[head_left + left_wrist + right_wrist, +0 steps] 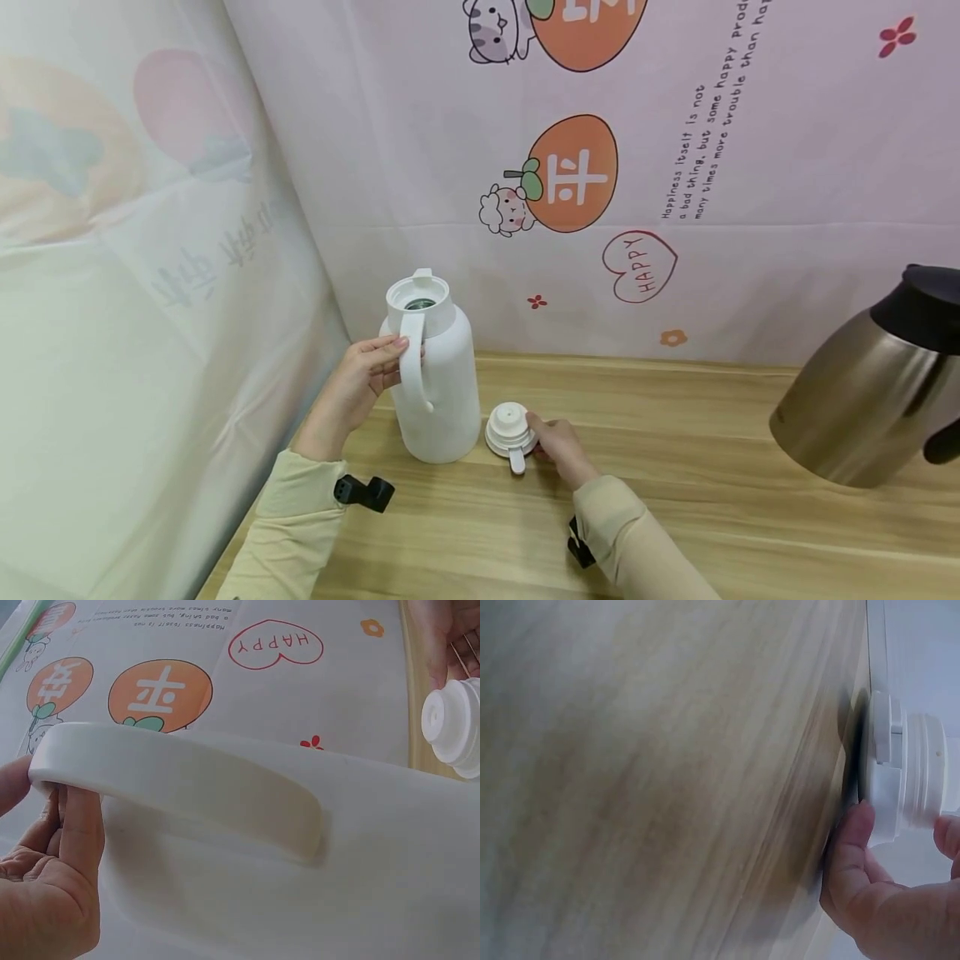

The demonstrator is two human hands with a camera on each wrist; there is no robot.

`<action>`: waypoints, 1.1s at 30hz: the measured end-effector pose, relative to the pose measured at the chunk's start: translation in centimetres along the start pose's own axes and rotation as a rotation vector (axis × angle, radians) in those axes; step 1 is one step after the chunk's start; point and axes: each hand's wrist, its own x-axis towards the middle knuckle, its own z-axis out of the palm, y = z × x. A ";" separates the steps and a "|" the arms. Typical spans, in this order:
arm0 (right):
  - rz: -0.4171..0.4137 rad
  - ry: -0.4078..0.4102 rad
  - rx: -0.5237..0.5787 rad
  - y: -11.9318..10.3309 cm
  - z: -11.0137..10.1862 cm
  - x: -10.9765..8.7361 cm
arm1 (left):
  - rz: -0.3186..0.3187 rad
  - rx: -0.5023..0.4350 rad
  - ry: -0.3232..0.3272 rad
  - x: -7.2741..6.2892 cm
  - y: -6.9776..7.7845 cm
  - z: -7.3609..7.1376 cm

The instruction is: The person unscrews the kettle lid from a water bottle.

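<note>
A white thermos jug (pixel 450 400) stands upright on the table, its mouth uncovered. My left hand (pixel 360 375) holds the upper part of the jug's handle (pixel 412 367); the left wrist view has the thumb on one side of this handle (pixel 180 780) and the fingers under it. Right of the jug is its white lid (pixel 509 423), plug side up, with a small tab toward me. My right hand (pixel 558 448) pinches the lid at its right edge. In the right wrist view, fingertips are at the wide base of the lid (pixel 889 780), close over the wood.
A steel thermos jug (pixel 862 400) with a black top stands at the far right. Behind the wooden table (pixel 675 467) hangs a printed cloth (pixel 420 167), and another white cloth (pixel 90 400) closes off the left side.
</note>
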 end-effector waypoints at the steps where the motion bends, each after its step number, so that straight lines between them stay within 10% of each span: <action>1: 0.001 0.000 -0.001 0.0 0.0 0.0 | 0.000 -0.001 -0.002 0.0 0.0 0.0; 33: 0.019 0.000 0.057 0.4 -0.3 0.0 | -0.067 0.014 0.040 -0.6 1.0 0.3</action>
